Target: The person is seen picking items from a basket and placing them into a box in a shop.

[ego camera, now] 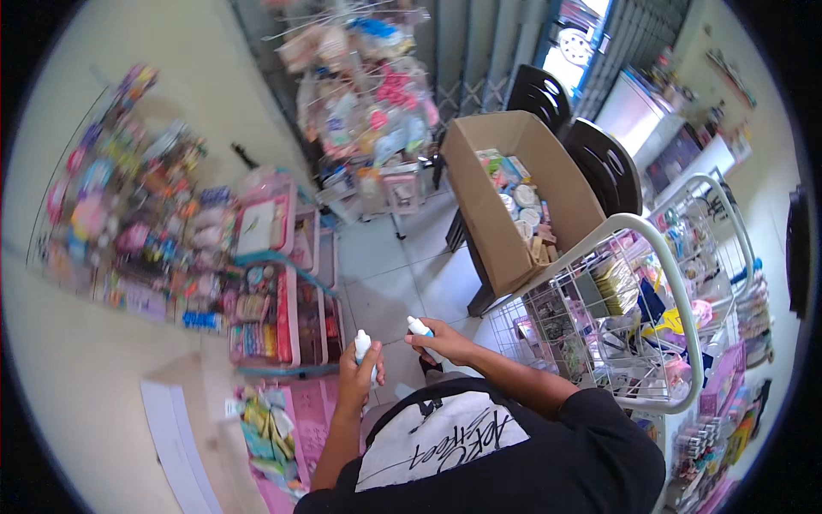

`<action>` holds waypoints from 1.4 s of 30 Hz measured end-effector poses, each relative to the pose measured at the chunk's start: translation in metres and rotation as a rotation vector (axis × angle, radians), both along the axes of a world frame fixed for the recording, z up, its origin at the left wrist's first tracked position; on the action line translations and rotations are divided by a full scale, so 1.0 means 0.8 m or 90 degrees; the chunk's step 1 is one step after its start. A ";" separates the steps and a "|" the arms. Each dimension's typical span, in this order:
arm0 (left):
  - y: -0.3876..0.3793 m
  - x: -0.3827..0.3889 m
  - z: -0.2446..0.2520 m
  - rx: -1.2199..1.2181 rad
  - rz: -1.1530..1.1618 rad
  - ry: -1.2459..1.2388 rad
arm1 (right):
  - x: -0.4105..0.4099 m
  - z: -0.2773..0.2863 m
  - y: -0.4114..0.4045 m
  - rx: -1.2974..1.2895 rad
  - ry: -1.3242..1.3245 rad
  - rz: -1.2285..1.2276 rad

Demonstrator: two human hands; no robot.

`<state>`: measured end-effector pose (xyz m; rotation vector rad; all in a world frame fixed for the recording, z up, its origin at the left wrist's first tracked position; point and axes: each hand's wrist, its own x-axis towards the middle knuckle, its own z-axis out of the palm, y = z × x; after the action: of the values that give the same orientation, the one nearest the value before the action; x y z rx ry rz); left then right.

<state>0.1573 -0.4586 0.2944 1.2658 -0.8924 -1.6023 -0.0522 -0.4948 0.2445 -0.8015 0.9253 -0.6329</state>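
My left hand (pixel 360 374) is closed around a small white plastic bottle (pixel 361 345) with a nozzle cap, held upright. In my right hand (pixel 447 344) is a similar white bottle (pixel 418 326) with a blue label, tilted toward the left. The two bottles are apart, both in front of my body above the tiled floor. My fingers hide the lower part of each one. Beyond my right hand stands an open cardboard box (pixel 501 250), with round white-lidded containers (pixel 526 215) and several small cartons (pixel 515 168) inside.
To the right is a white wire basket rack (pixel 681 321) full of packaged goods. Plastic drawers (pixel 286 308) stand at the left, below wall-hung accessories (pixel 148 212). Black chairs (pixel 600 164) are behind the box. A hanging display (pixel 366 96) stands before the folding metal gate (pixel 478 45).
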 end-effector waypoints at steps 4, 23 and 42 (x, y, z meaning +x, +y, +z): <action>-0.062 -0.035 -0.011 0.059 -0.026 0.012 | -0.029 -0.003 -0.055 -0.009 -0.010 -0.058; -0.372 -0.023 -0.028 0.058 -0.062 0.030 | -0.341 -0.059 -0.449 -0.076 -0.274 -0.746; -0.555 -0.235 -0.029 0.166 -0.264 -0.018 | -0.434 -0.246 -0.533 0.056 0.429 -0.533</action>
<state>-0.0306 -0.9023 0.2714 1.3434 -1.0380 -2.0860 -0.3994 -0.9208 0.0475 -0.5209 1.9344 -1.0546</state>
